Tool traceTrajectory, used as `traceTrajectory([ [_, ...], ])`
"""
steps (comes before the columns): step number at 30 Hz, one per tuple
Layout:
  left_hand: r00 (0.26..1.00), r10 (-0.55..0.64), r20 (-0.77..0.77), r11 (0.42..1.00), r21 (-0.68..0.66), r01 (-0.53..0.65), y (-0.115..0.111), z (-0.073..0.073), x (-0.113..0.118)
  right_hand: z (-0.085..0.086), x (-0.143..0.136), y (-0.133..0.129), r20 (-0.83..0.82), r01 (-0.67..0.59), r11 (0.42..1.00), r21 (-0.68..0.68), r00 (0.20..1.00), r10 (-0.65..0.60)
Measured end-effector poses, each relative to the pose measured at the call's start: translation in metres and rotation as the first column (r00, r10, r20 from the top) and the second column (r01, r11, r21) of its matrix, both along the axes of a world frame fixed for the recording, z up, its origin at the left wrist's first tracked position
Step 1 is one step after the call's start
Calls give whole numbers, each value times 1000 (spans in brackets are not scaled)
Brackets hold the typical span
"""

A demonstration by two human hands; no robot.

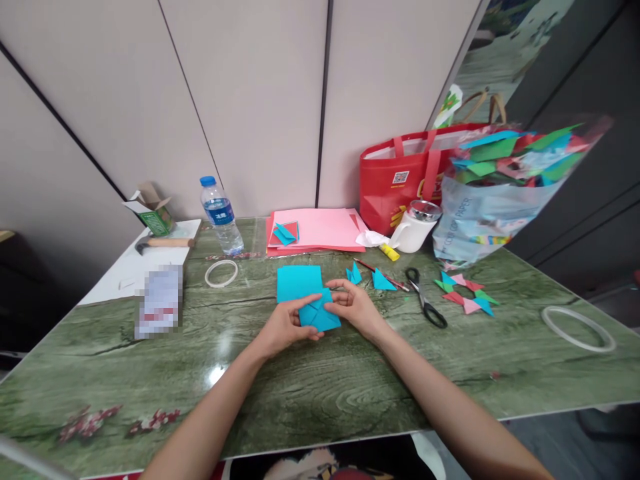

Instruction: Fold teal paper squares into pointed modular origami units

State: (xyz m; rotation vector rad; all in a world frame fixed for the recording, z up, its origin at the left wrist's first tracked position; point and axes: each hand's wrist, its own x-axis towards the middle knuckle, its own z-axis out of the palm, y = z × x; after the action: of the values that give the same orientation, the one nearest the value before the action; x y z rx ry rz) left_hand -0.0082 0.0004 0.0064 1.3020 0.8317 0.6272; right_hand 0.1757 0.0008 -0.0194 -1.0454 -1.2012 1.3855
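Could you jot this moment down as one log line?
left hand: holding creased blue paper piece; right hand: touching it; behind: flat blue paper; farther right: black-handled metal scissors

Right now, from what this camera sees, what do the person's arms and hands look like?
They're bare. The left hand and right hand wear no gloves, and no ring is visible on the fingers. No sleeve, watch, bracelet, cable or marking shows on either forearm.
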Motion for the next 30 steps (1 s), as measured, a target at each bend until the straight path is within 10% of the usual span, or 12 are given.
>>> traceTrajectory([
  [30,989,137,46,990,-34,-136,-10,3,9,1,-2,2,-9,168,982,83,986,-168],
])
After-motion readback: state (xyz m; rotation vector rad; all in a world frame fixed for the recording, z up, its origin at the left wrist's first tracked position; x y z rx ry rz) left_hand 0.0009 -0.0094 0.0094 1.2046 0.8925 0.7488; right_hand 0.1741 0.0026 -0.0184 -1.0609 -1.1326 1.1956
